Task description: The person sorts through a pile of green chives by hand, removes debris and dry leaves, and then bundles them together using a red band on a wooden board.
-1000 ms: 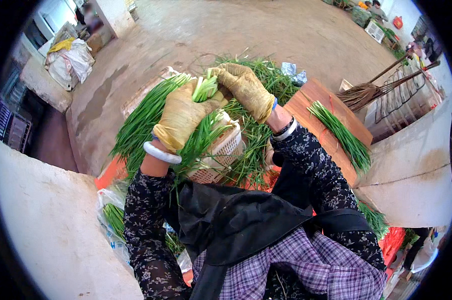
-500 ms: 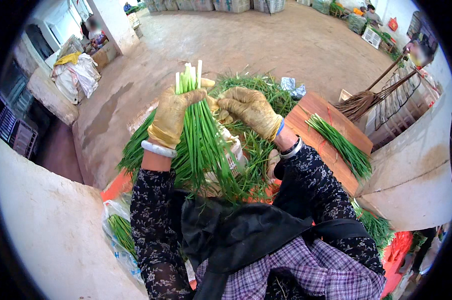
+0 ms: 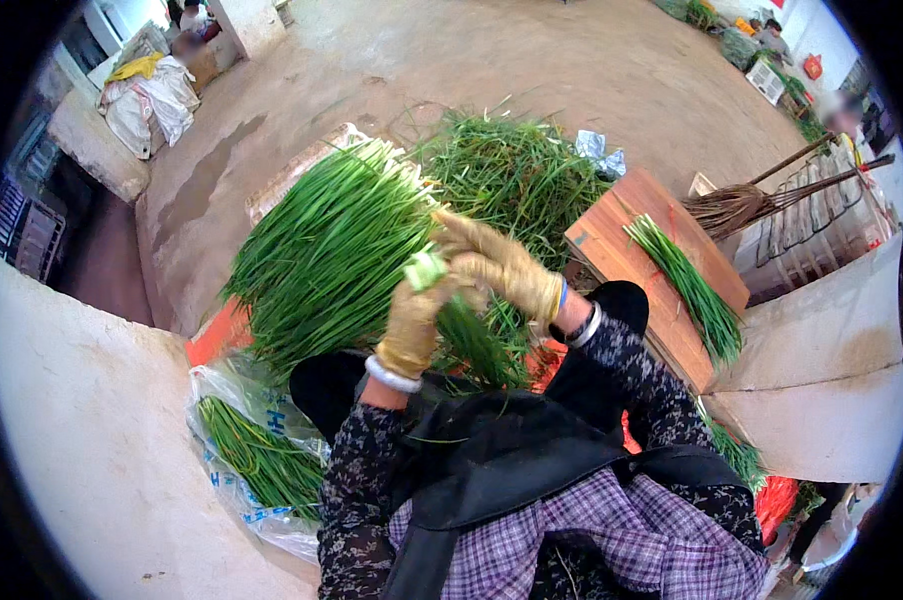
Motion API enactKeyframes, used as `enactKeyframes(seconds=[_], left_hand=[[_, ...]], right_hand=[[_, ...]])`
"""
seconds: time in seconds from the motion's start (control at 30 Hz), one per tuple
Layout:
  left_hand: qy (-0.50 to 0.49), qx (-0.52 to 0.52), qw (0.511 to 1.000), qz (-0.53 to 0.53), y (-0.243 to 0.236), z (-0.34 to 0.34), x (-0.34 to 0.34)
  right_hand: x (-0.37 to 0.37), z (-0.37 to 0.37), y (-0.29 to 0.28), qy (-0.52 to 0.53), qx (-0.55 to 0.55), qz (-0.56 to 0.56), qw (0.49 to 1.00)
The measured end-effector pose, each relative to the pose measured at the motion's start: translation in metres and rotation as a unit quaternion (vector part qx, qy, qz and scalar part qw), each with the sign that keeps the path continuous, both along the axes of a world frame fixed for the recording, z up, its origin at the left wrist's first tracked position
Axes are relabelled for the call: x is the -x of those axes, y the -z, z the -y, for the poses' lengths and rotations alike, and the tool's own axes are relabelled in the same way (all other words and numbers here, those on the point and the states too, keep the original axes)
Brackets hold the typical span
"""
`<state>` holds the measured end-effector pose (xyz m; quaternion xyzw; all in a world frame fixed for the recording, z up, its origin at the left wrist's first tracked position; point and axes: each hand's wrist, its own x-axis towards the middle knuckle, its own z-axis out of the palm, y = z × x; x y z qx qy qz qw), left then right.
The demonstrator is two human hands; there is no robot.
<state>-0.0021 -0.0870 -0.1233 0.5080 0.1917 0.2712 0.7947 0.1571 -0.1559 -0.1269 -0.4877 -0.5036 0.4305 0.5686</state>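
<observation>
The gloved left hand was wrapped round a small bunch of greens near its pale ends, in front of the black apron and beside the larger heap. The right hand was close against it, blurred; whether it gripped anything could not be told. The bunch was probably light, its leaves limp and easily bruised, its firmer stalk ends the better hold.
</observation>
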Motion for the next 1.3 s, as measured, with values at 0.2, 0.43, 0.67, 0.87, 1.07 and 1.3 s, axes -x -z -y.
enactKeyframes(seconds=[0.2, 0.43, 0.67, 0.87, 1.07, 1.3], left_hand=[[-0.223, 0.055, 0.973, 0.007, 0.021, -0.074, 0.080], [-0.196, 0.122, 0.972, -0.034, 0.062, -0.086, 0.115], [-0.191, 0.107, 0.973, -0.067, 0.051, -0.071, 0.100], [-0.201, -0.073, 0.965, -0.149, -0.015, -0.073, 0.076], [-0.228, -0.295, 0.915, -0.154, -0.003, -0.104, 0.019], [-0.161, -0.342, 0.903, -0.202, 0.024, -0.112, -0.012]], right_hand=[[0.059, 0.045, 0.087, -0.284, 0.226, 0.137, 0.922], [-0.047, -0.035, 0.090, 0.132, 0.193, 0.322, 0.917], [-0.038, -0.093, 0.110, 0.069, 0.131, 0.440, 0.886], [-0.067, -0.108, 0.061, 0.053, 0.165, 0.296, 0.939], [-0.049, -0.099, -0.014, 0.005, 0.037, 0.141, 0.989], [-0.016, -0.107, -0.017, 0.034, -0.036, 0.073, 0.996]])
